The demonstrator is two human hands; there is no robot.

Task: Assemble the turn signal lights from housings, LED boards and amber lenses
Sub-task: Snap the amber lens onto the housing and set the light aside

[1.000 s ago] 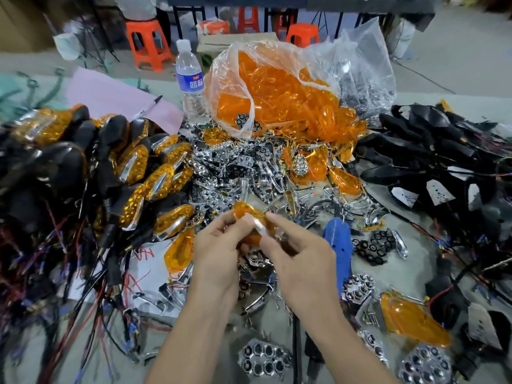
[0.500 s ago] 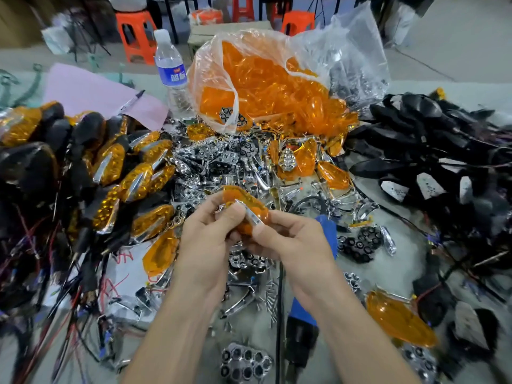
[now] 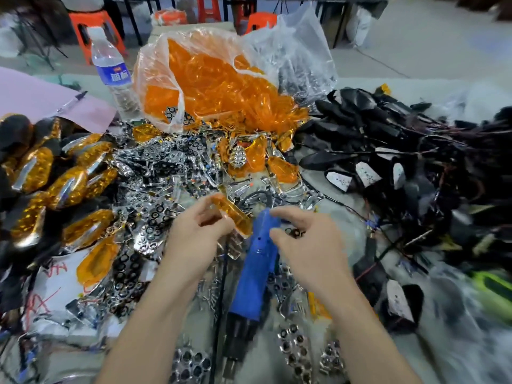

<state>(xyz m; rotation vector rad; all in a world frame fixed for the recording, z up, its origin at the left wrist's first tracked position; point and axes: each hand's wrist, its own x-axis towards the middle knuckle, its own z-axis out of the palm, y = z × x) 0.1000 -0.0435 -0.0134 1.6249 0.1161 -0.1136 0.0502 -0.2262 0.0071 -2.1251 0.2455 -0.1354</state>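
**Lens held one-handed, right hand free over the tool**

The left hand (image 3: 198, 236) pinches an amber lens (image 3: 235, 216) at one end between thumb and fingertips, lifted just above the heap of chrome reflectors (image 3: 155, 173). The lens's other end sticks out toward the blue tool (image 3: 256, 270).

The right hand (image 3: 307, 245) is empty, with its fingers spread and loosely curved right beside the tool's tip. The frame is blurry, so I can't tell if they touch it.

Likely risks:
- **Dropped lens:** it is a thin end-pinch with no second hand. A slip would drop the lens into the reflector heap, where loose amber lenses already lie and it would be hard to tell apart.
- **Knocked tool:** the right hand could bump the tool and scatter parts.
- **Snagged wires:** the black housings (image 3: 374, 126) sit well apart on the right, tangled in wires (image 3: 410, 239). Pulling one out one-handed could drag its neighbours along.
- **Scratched lens:** the free end hangs just above the chrome parts.
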